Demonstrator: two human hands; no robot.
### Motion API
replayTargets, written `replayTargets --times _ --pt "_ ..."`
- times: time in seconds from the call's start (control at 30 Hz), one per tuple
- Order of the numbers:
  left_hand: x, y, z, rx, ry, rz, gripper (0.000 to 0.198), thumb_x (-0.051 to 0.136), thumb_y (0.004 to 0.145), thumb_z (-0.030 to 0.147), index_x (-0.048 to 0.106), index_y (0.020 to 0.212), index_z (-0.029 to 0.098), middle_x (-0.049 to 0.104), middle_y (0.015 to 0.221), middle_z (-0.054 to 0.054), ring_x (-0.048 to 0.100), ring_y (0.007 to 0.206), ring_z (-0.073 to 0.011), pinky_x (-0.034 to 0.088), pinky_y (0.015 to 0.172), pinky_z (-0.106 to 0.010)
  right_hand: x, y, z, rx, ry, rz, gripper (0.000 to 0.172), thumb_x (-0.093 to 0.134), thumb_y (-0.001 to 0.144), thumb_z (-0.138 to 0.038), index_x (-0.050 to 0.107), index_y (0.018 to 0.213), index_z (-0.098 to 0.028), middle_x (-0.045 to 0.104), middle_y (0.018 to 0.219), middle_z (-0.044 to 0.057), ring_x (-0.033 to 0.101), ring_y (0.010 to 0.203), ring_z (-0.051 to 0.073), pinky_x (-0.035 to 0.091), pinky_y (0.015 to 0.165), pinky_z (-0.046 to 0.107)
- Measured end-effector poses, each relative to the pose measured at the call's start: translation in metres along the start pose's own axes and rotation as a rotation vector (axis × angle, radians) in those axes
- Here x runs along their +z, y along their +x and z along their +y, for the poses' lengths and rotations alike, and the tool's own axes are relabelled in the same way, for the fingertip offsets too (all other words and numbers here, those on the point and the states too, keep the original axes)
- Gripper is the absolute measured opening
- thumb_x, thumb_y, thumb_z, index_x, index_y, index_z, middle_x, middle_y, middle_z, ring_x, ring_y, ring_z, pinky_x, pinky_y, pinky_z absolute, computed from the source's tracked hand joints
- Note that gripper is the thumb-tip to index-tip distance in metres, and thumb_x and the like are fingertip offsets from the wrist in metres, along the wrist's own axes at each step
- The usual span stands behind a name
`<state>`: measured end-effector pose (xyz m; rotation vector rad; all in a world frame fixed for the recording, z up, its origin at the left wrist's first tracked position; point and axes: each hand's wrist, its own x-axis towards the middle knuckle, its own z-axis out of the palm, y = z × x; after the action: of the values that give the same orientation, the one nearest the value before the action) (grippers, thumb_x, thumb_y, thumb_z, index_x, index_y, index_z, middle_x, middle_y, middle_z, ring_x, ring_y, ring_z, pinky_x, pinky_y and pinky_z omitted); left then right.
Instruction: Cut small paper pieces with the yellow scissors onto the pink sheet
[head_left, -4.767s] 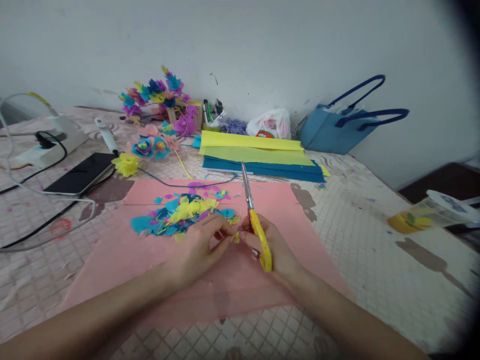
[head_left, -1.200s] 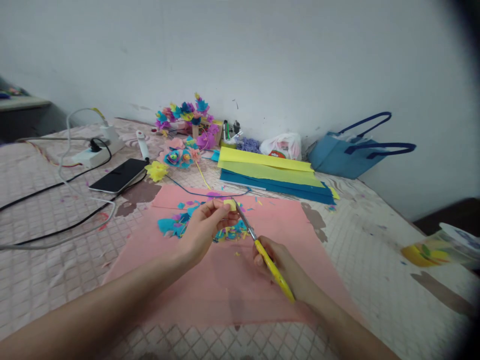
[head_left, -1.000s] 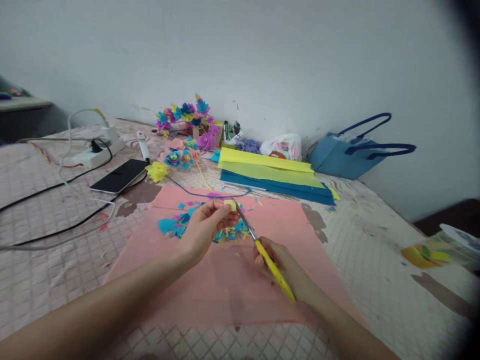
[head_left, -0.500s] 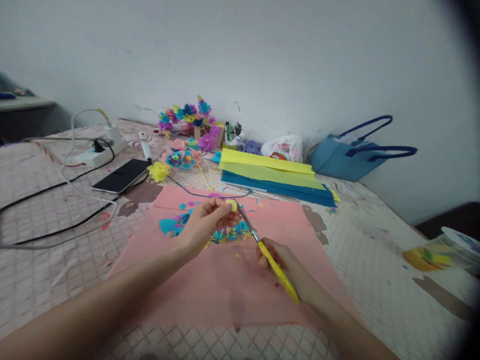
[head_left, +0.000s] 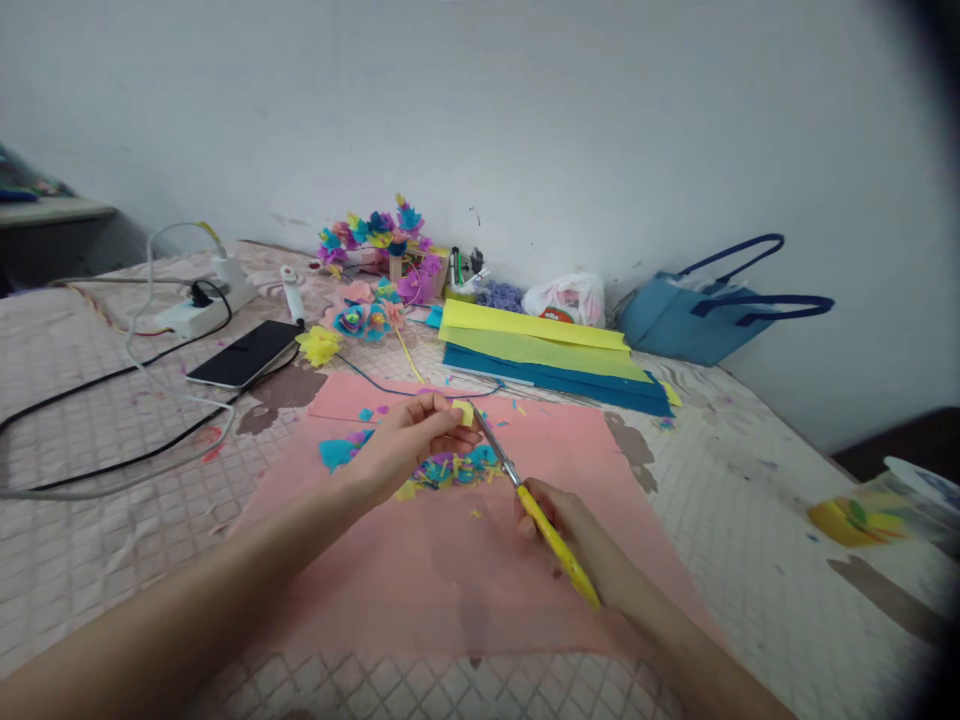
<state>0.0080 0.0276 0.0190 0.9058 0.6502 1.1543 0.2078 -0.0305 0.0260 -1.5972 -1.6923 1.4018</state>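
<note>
My left hand pinches a small piece of yellow paper between thumb and fingers. In my right hand are scissors with yellow handles, held with the blades pointing up and left. The blade tips meet the right edge of the yellow piece; whether they are cutting into it is too small to tell. Below both hands lies a large pink paper sheet. Blue, yellow and purple paper scraps are heaped on it, partly hidden behind my left hand.
Behind the sheet lie stacked yellow and blue papers. Paper flowers, a single yellow flower, a phone and a power strip with cables are on the left. A blue bag and a plastic tub stand right.
Both hands, the yellow paper piece and the scissors keep nearly the same place. The whole view has shifted very slightly.
</note>
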Motion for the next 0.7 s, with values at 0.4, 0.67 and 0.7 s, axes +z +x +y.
replayTargets --times 0.4,0.67,0.7 --pt "-0.004 0.001 0.008 0.004 0.100 -0.063 0.025 0.074 0.072 0.026 0.052 0.070 0.015 0.071 0.074 -0.005 0.071 0.069 -0.0173 0.057 0.065 -0.026 -0.006 -0.003 0.006 -0.257 -0.124 -0.040 0.029 0.053 0.079 -0.045 0.043 0.068 -0.019 0.046 0.063 -0.002 0.038 0.056 0.011 0.030 0.049 0.023" --pt "-0.013 0.004 0.007 0.036 0.135 -0.169 0.022 0.069 0.077 0.024 0.050 0.071 0.015 0.068 0.073 -0.003 0.070 0.073 -0.0166 0.057 0.067 -0.027 -0.004 0.000 0.013 -0.244 -0.099 -0.017 0.032 0.055 0.078 -0.047 0.044 0.066 -0.020 0.049 0.060 -0.002 0.043 0.056 0.012 0.032 0.049 0.023" --pt "-0.013 0.004 0.007 0.035 0.136 -0.172 0.022 0.069 0.077 0.023 0.050 0.071 0.015 0.068 0.073 -0.003 0.069 0.072 -0.0164 0.057 0.067 -0.027 -0.004 0.001 0.015 -0.241 -0.086 -0.018 0.030 0.054 0.078 -0.045 0.044 0.066 -0.020 0.050 0.060 -0.002 0.044 0.056 0.012 0.032 0.049 0.023"
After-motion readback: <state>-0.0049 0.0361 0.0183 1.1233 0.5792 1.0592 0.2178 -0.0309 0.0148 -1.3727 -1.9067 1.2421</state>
